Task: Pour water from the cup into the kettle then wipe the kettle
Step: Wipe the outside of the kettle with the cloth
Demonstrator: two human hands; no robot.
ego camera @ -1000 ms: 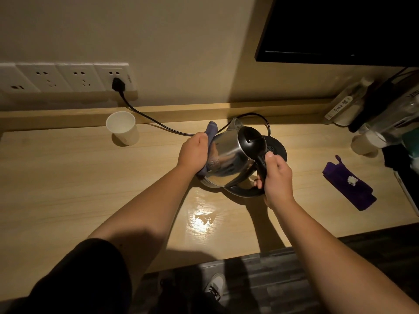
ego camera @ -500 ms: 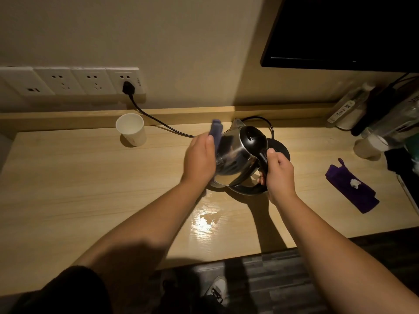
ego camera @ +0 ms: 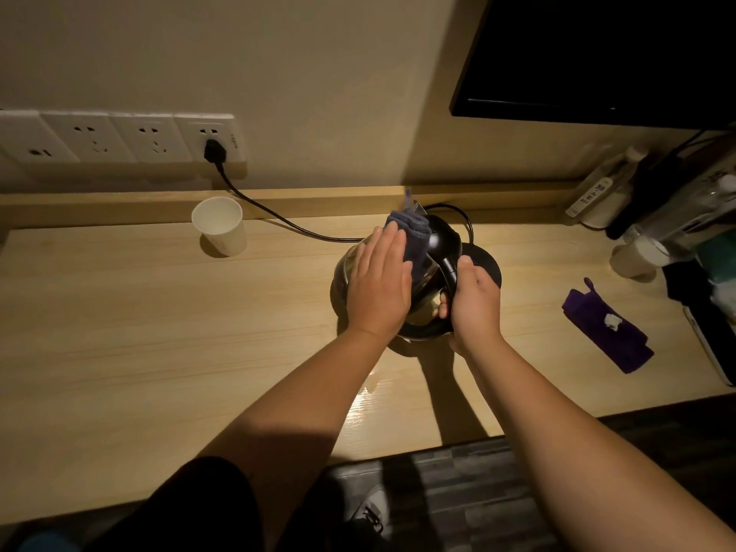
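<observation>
Bystanders on the tabletop (ego camera: 119, 332)
A purple pouch (ego camera: 605, 332) lies right; a black plug (ego camera: 215, 150) sits in the wall socket strip (ego camera: 119, 139).

Hands cover most of the kettle (ego camera: 438, 241); its base (ego camera: 484, 260) seems half-hidden.

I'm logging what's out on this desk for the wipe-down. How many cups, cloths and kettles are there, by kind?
Paper cups: 2, one near the sockets and one at the right
Cloths: 2, a blue one under the left hand and a purple one
Kettles: 1
Total: 5
</observation>
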